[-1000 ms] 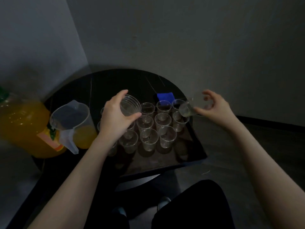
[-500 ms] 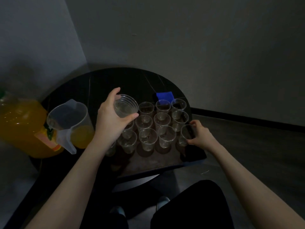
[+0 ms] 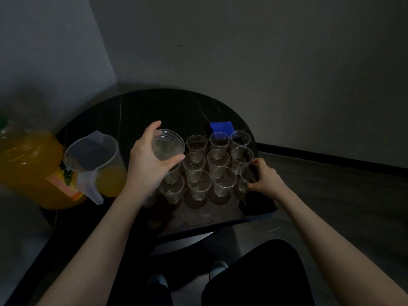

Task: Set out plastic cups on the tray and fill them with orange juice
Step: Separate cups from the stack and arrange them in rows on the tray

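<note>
Several clear plastic cups stand in rows on a dark tray on the round black table. My left hand grips a stack of nested clear cups, held above the tray's left side with the mouth tilted toward me. My right hand holds a single cup upright at the right end of the nearest row, its fingers curled round it. A clear pitcher with some orange juice in its bottom stands left of the tray. A big orange juice bottle sits further left.
A blue cloth lies on the table behind the tray. Walls close in behind and to the left. The tray's front right corner overhangs the table edge. My dark-clothed legs and the floor are below.
My right hand carried a single cup from the air at the right down to the tray's near right corner, where it now stands. My left hand kept the stack nearly still.
</note>
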